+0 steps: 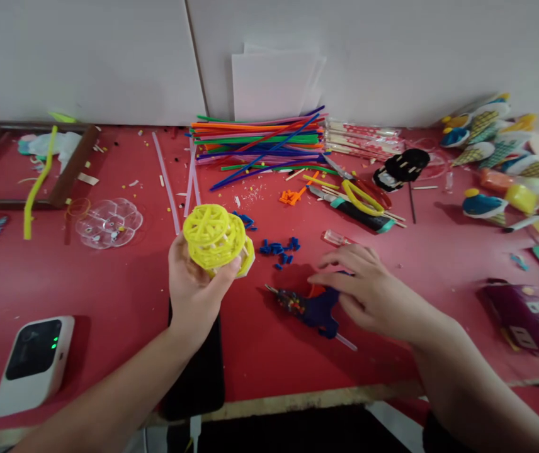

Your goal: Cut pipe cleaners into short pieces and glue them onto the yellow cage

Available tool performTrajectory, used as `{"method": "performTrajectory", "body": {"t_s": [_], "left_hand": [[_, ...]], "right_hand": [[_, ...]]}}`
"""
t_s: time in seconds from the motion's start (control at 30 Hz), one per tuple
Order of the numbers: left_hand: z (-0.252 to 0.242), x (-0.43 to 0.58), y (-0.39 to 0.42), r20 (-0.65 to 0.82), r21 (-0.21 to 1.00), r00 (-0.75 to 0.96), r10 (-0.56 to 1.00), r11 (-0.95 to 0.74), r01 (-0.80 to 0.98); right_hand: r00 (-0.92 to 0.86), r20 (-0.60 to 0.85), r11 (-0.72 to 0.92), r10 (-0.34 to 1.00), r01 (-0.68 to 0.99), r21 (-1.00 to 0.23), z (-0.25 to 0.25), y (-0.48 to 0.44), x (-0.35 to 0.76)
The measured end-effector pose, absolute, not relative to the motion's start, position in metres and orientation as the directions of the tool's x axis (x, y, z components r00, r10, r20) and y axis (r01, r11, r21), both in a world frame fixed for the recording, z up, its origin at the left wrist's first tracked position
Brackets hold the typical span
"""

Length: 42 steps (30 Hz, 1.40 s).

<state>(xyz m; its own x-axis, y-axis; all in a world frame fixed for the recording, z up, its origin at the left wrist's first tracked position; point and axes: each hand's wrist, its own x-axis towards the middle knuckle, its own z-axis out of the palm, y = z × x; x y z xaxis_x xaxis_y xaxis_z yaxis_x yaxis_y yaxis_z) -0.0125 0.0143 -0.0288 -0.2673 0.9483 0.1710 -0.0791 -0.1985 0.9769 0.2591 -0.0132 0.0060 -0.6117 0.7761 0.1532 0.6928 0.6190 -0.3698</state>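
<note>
My left hand (192, 308) is wrapped around a yellow tiered craft piece (215, 236) made of fuzzy pipe cleaners and small sticks, with the thumb on its near side. Over the handle of a blue glue gun (314, 311) is my right hand (368, 289), its fingers apart and slightly bent. Whether its fingertips touch the gun cannot be made out. The gun lies on the table, nozzle to the left, with a clear glue stick (346, 341) poking out of its back end. Short blue pieces (276, 248) are scattered just beyond it.
Coloured pipe cleaners (260, 141) are heaped by the wall, with scissors (364, 198) and orange bits (292, 196) closer in. Left are a clear flower-shaped box (109, 223) and a white device (33, 365). A black phone (196, 371) lies under my left forearm. Plush toys (496, 145) crowd the right.
</note>
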Motion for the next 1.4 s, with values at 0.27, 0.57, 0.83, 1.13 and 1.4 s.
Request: {"method": "performTrajectory", "body": {"t_s": [0.27, 0.57, 0.83, 1.13, 1.4], "left_hand": [[-0.033, -0.013, 0.011, 0.236, 0.97, -0.206, 0.95, -0.241, 0.0], [-0.032, -0.014, 0.01, 0.204, 0.977, -0.138, 0.969, -0.211, -0.039], [-0.027, -0.011, 0.009, 0.237, 0.97, -0.1, 0.966, -0.242, -0.034], [-0.024, -0.012, 0.0, 0.325, 0.939, 0.062, 0.944, -0.33, 0.097], [-0.024, -0.011, -0.002, 0.313, 0.946, 0.085, 0.946, -0.319, 0.057]], "right_hand": [[-0.573, 0.086, 0.578, 0.815, 0.79, -0.203, 0.008, 0.026, 0.215], [-0.602, -0.016, 0.578, 0.798, 0.773, -0.261, 0.001, 0.043, 0.212], [-0.616, 0.34, 0.703, 0.711, 0.594, -0.392, -0.005, 0.041, 0.218], [-0.267, 0.77, 0.782, 0.579, 0.45, -0.432, 0.021, 0.007, 0.199], [-0.251, 0.7, 0.728, 0.669, 0.412, -0.548, 0.016, 0.0, 0.186]]}}
